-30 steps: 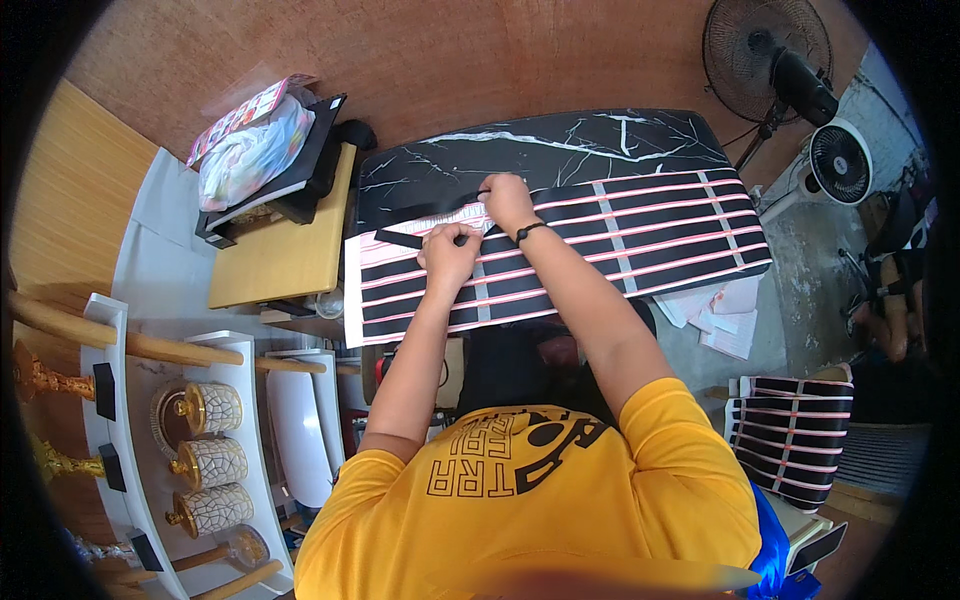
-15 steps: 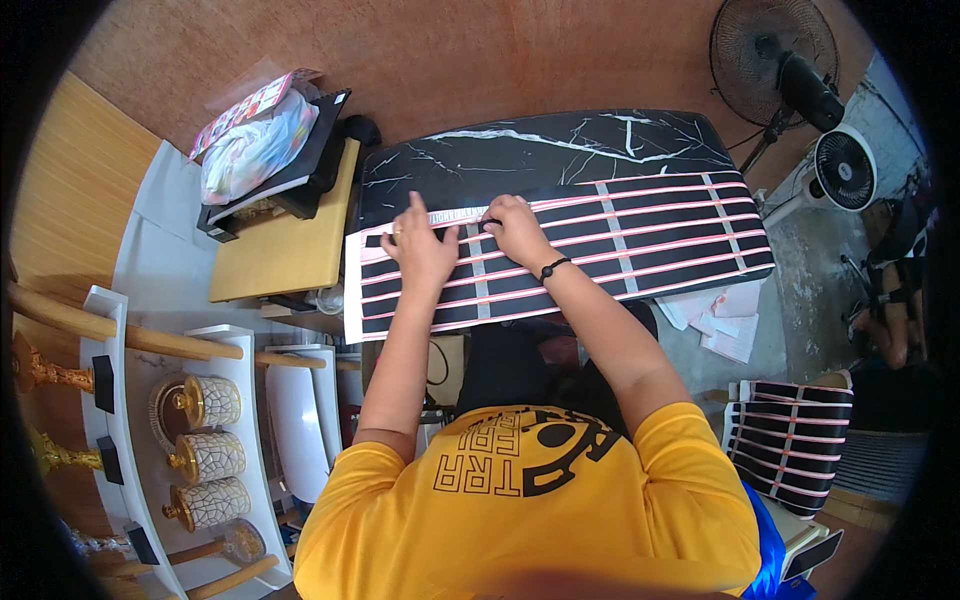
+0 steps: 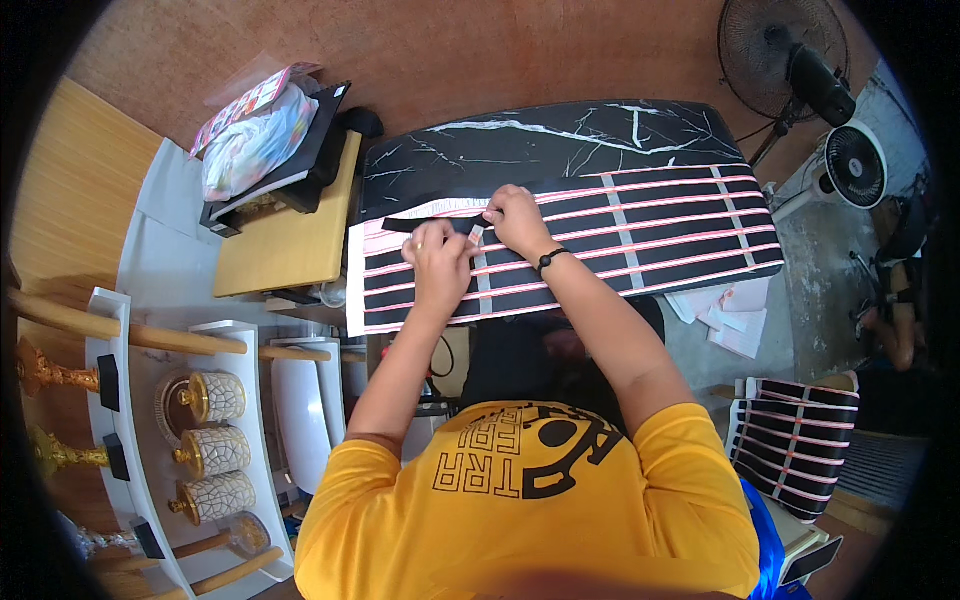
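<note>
A long panel of black strips on white and pink backing lies on the table, crossed by grey tape bands. One loose black strip lies along the panel's far left part, above a bared pale stretch of backing. My right hand, with a dark beaded bracelet at its wrist, pinches this strip's right end. My left hand is closed against its near edge, fingers curled; what the fingertips hold is hidden. A short tape end sticks up beside my left thumb.
The black marble-patterned table extends behind the panel. At left stand a wooden side table with a plastic bag, and shelves with gold-lidded jars. Fans stand at right. Another striped panel lies lower right.
My left hand has gone from spread fingers to curled ones and sits slightly lower and to the right. The black strip's left end now shows free. My right hand keeps its pinch.
</note>
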{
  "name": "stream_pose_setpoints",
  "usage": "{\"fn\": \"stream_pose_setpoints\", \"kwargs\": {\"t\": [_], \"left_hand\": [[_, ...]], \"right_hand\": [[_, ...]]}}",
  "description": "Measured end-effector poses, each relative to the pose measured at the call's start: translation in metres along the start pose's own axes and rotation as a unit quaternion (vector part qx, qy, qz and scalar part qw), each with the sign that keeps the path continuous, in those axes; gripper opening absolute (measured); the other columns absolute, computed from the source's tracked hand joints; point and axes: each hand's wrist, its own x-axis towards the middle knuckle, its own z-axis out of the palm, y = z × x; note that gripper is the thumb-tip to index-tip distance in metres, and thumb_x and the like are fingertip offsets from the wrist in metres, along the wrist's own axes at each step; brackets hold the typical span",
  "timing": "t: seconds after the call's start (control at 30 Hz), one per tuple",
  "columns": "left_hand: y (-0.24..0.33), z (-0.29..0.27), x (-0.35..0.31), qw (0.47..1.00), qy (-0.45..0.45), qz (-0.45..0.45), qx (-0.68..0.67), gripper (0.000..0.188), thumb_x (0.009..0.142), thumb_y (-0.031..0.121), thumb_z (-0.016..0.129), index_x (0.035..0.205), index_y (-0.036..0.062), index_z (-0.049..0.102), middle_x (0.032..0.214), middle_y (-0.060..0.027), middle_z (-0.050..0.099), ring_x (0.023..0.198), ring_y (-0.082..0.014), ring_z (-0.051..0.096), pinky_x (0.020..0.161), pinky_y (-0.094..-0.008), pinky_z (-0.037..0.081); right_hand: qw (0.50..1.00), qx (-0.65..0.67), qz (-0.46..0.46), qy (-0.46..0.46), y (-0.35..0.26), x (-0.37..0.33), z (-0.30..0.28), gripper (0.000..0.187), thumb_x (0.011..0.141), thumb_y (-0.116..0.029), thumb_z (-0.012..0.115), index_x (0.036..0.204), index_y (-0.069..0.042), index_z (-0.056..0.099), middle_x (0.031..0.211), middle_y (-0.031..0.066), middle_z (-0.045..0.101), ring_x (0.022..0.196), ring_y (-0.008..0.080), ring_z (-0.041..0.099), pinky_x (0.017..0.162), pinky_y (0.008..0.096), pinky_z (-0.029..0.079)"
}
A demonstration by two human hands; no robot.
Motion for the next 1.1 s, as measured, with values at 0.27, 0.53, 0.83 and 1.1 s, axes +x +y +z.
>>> {"fn": "stream_pose_setpoints", "kwargs": {"t": [0.27, 0.53, 0.83, 1.1], "left_hand": [[0.016, -0.018, -0.029, 0.993, 0.007, -0.109, -0.035, 0.012, 0.071, 0.015, 0.079, 0.074, 0.011, 0.068, 0.091, -0.0033, 0.056, 0.096, -0.024, 0.052, 0.088, -0.0405, 0.031], [0.022, -0.021, -0.031, 0.994, 0.0, -0.096, -0.058, 0.015, 0.07, 0.014, 0.079, 0.073, 0.0097, 0.065, 0.088, -0.0043, 0.055, 0.094, -0.0254, 0.052, 0.087, -0.0414, 0.032], [0.037, -0.063, -0.06, 0.99, -0.004, -0.121, -0.074, 0.016, 0.071, 0.014, 0.079, 0.071, 0.0108, 0.063, 0.087, -0.0036, 0.054, 0.095, -0.0257, 0.051, 0.085, -0.0409, 0.031], [0.027, -0.056, -0.053, 0.978, 0.03, -0.175, -0.109, 0.018, 0.071, 0.015, 0.08, 0.072, 0.0099, 0.062, 0.087, -0.0045, 0.055, 0.094, -0.0258, 0.052, 0.084, -0.0398, 0.033]], "right_hand": [[0.967, 0.254, 0.025, 0.008, -0.004, -0.001, -0.018, 0.014, 0.089, -0.015, 0.064, 0.096, -0.005, 0.071, 0.117, 0.0141, 0.061, 0.102, 0.0305, 0.06, 0.097, 0.0416, 0.043], [0.997, -0.041, -0.061, -0.036, -0.011, -0.024, -0.027, 0.015, 0.083, -0.023, 0.07, 0.082, -0.007, 0.07, 0.106, 0.0097, 0.058, 0.107, 0.0311, 0.054, 0.097, 0.0465, 0.041], [1.0, 0.015, -0.002, -0.025, -0.003, -0.014, -0.024, 0.017, 0.087, -0.022, 0.066, 0.09, -0.006, 0.07, 0.114, 0.0115, 0.062, 0.108, 0.0328, 0.056, 0.094, 0.0448, 0.043], [0.99, -0.061, -0.082, -0.096, -0.016, -0.044, -0.045, 0.015, 0.084, -0.025, 0.069, 0.085, -0.011, 0.073, 0.12, 0.0092, 0.058, 0.12, 0.032, 0.048, 0.105, 0.0482, 0.032]]}}
